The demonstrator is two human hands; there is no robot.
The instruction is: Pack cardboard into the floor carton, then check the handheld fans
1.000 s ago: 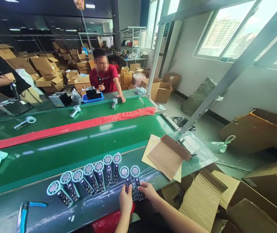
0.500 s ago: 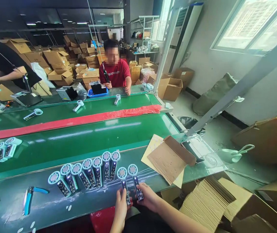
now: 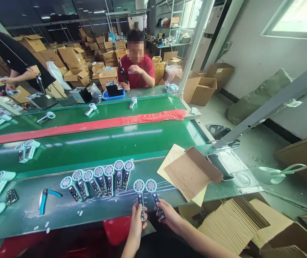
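Observation:
My left hand (image 3: 137, 219) is closed on the handle of a light-blue fan part (image 3: 140, 195) with a round head and a dark circuit strip. Beside it, my right hand (image 3: 169, 215) grips the handle of a second fan part (image 3: 155, 193) of the same kind. Both parts lie at the near edge of the dark work strip (image 3: 94, 211). To their left, a row of several matching fan parts (image 3: 99, 178) is laid out side by side.
Blue-handled pliers (image 3: 46, 199) lie at the left. Flat cardboard pieces (image 3: 189, 173) and a phone (image 3: 220, 166) are at the right, with stacked cardboard (image 3: 234, 224) below. The green conveyor (image 3: 89, 143) carries more fan parts. A person in red (image 3: 137, 70) sits opposite; another person (image 3: 21, 66) works at left.
My hands have drawn the two fan parts a little toward me, apart from the row. The view has tilted down and left. The person in red has lifted a hand off the conveyor edge.

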